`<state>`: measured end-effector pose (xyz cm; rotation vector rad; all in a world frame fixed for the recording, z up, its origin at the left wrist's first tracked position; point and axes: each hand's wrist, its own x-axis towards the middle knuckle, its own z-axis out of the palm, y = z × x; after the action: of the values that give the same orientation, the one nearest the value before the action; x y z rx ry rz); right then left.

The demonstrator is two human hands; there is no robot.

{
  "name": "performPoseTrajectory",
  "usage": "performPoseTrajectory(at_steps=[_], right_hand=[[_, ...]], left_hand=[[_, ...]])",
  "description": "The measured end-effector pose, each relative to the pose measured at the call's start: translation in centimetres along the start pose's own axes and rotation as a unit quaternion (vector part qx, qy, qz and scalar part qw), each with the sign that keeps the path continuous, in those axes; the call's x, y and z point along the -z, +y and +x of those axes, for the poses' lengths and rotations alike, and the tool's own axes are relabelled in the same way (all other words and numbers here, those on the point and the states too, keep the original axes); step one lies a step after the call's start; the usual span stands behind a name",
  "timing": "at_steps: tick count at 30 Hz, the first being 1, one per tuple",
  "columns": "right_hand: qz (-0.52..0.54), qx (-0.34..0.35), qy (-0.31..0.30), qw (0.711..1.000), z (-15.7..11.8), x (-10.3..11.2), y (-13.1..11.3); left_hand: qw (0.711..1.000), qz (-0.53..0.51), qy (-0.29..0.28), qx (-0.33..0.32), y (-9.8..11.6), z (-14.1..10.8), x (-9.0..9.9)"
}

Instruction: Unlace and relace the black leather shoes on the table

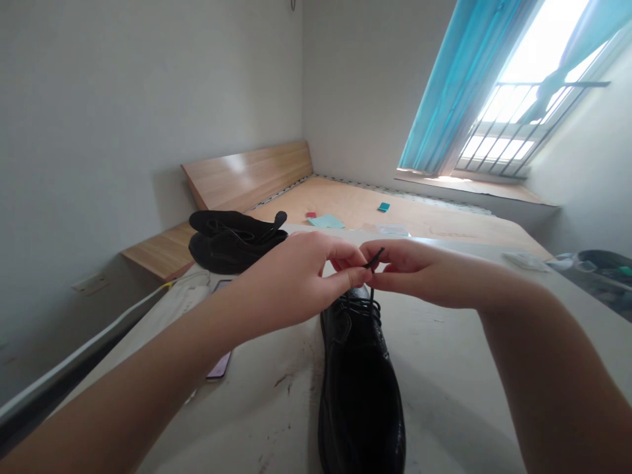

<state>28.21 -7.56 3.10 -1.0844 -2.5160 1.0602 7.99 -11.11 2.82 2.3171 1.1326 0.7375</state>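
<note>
- Head view: black shoe (pixel 363 388) upright on the white table (pixel 459 388), toe toward the camera, directly under both hands.
- Left hand (pixel 316 273): grip pinching a black lace (pixel 375 257) between thumb and fingers, above the shoe's laced part.
- Right hand (pixel 412 270): fingertips at the same lace, meeting the left's; cannot tell whether this grip pinches it.
- Other black footwear (pixel 237 243) beyond the left forearm; phone (pixel 220 366) partly hidden by that forearm.
</note>
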Motion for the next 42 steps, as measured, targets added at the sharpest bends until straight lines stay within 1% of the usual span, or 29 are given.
performPoseTrajectory(at_steps=[2,5,7,9,10,11,12,13,15,16,18,20,22,24,25,27,29,31,33,37,40,42], right_hand=[[0.045,0.019,0.001,0.999,-0.1,0.3,0.5],[0.141,0.019,0.053,0.988,-0.2,0.0,1.2],[0.258,0.044,0.085,0.961,-0.5,-0.5,1.7],[0.369,0.067,0.08,0.923,-1.2,-0.8,2.4],[0.405,0.068,0.068,0.909,-1.6,-1.0,2.9],[0.424,0.058,0.058,0.902,-2.1,-1.0,3.5],[0.423,0.04,0.05,0.904,-2.6,-1.1,4.1],[0.404,0.016,0.043,0.913,-3.0,-1.2,4.8],[0.33,-0.034,0.024,0.943,-3.5,-1.3,5.9],[0.282,-0.055,0.008,0.958,-3.6,-1.5,6.2],[0.182,-0.09,-0.014,0.979,-3.6,-1.9,6.4],[0.086,-0.111,0.006,0.99,-3.5,-2.4,6.0],[-0.002,-0.11,0.043,0.993,-3.4,-2.8,5.3],[-0.064,-0.076,0.076,0.992,-3.5,-3.2,4.6],[-0.082,-0.054,0.086,0.991,-3.6,-3.3,4.4],[-0.102,-0.018,0.09,0.991,-3.7,-3.6,4.2],[-0.106,-0.005,0.072,0.992,-3.7,-3.9,4.1],[-0.097,0.002,0.045,0.994,-3.6,-4.1,4.0],[-0.093,0.004,0.034,0.995,-3.4,-4.1,3.8],[-0.084,-0.01,0.035,0.996,-3.6,-3.6,3.4],[-0.056,-0.018,0.014,0.998,-4.1,-3.0,3.7],[-0.043,-0.028,-0.002,0.999,-4.3,-2.7,4.2]], left_hand=[[1.0,0.024,0.007,-0.008,0.2,-0.1,0.0],[0.996,0.083,0.006,-0.013,0.5,-0.4,0.1],[0.992,0.128,-0.017,-0.007,0.4,-0.8,0.4],[0.984,0.174,-0.049,0.008,0.1,-1.2,0.8],[0.978,0.198,-0.064,0.019,-0.2,-1.4,0.9],[0.971,0.224,-0.077,0.033,-0.4,-1.5,1.0],[0.963,0.248,-0.091,0.054,-0.7,-1.6,1.0],[0.954,0.267,-0.11,0.081,-0.8,-1.6,0.9],[0.935,0.29,-0.157,0.132,-1.0,-1.5,0.5],[0.926,0.298,-0.177,0.148,-1.0,-1.4,0.2],[0.917,0.309,-0.198,0.159,-1.0,-1.2,-0.4],[0.917,0.312,-0.189,0.16,-1.0,-1.0,-0.8],[0.925,0.316,-0.149,0.149,-1.0,-1.0,-1.1],[0.936,0.316,-0.111,0.11,-0.9,-0.9,-1.2],[0.941,0.308,-0.108,0.088,-0.7,-0.9,-1.2],[0.95,0.276,-0.137,0.055,-0.5,-0.8,-1.4],[0.952,0.249,-0.172,0.036,-0.3,-0.6,-1.6],[0.953,0.236,-0.188,0.023,-0.4,-0.5,-1.8],[0.956,0.22,-0.195,0.008,-0.6,-0.4,-2.0],[0.96,0.209,-0.188,-0.012,-0.9,-0.4,-2.0],[0.954,0.231,-0.19,-0.012,-0.9,-0.5,-1.8],[0.947,0.243,-0.208,-0.001,-0.9,-0.5,-1.5]])
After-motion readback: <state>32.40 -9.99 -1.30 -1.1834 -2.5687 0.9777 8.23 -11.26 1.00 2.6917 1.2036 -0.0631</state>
